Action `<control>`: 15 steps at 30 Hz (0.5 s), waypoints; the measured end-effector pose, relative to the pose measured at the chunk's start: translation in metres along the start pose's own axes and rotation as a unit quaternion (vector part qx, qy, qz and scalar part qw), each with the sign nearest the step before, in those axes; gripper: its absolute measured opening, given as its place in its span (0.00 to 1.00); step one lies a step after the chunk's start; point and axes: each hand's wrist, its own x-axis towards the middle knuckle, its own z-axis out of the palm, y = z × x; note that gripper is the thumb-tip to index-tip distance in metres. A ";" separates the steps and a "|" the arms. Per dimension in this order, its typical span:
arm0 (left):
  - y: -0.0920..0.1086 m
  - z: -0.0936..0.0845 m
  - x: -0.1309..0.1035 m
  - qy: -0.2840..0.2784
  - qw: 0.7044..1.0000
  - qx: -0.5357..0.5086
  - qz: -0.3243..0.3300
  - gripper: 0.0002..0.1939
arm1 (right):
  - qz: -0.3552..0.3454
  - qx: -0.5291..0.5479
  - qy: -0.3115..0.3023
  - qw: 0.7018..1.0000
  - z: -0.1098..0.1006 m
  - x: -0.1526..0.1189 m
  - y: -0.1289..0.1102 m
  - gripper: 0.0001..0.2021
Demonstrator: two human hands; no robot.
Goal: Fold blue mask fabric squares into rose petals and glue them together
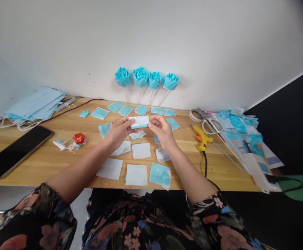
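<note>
Both hands hold one small white-and-blue fabric piece [140,121] above the middle of the wooden table. My left hand [120,130] pinches its left end, and my right hand [162,129] pinches its right end. Its white face is up, with a blue strip along the lower edge. Beneath and around the hands lie several cut squares, some white [141,151], some blue [160,174]. A row of blue pieces [125,110] lies behind. Several blue fabric flowers [140,77] on thin sticks lean against the wall.
Face masks [38,102] are stacked at the back left, near a black phone [17,151] and red-and-white scraps [79,138]. On the right are a yellow glue gun [202,138], scissors [211,126], blue scraps [238,123] and a white power strip [262,173].
</note>
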 end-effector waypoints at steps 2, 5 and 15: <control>0.000 0.000 0.000 0.000 1.000 0.002 0.003 0.14 | 0.000 0.002 0.001 1.000 0.000 0.000 0.001 0.18; 0.001 0.001 0.000 -0.007 1.000 0.008 0.012 0.17 | -0.006 -0.003 0.011 1.000 0.000 0.001 0.001 0.20; 0.002 0.007 -0.004 -0.014 0.992 0.093 0.083 0.27 | -0.023 -0.006 0.016 1.000 0.002 -0.001 -0.002 0.19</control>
